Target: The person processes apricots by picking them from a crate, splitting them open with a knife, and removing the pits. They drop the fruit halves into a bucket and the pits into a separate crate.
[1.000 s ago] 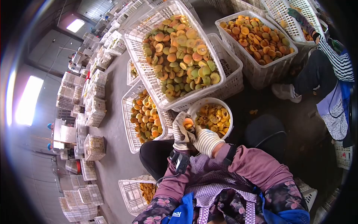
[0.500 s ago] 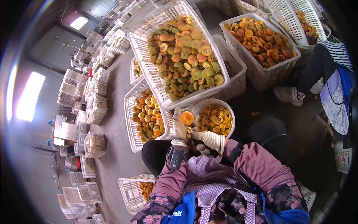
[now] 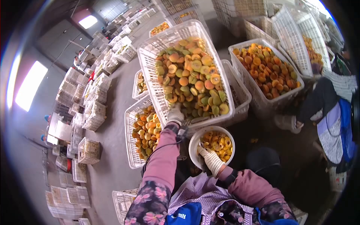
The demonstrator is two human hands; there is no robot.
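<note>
My left hand [image 3: 176, 115], in a pale glove, reaches over the near rim of a large white crate [image 3: 150, 80]. It is at the lower left of the halved peaches [image 3: 187, 71] inside; its fingers are blurred and partly hidden. My right hand [image 3: 210, 159], gloved and closed, is at the left side of a round white bucket [image 3: 192, 147]. A small shiny tip shows by its fingers, but I cannot make out what it holds. Yellow peach pieces [image 3: 221, 144] lie in the bucket.
A crate of peach halves [image 3: 128, 131] stands at left, below the large crate. Another full crate [image 3: 258, 99] is at right, near a seated person's leg [image 3: 318, 97]. Stacked crates [image 3: 95, 112] line the floor at far left.
My left hand, which held a peach over the bucket's left edge, has moved forward into the large crate. My right hand has shifted from beside it to the bucket. The view has tilted up.
</note>
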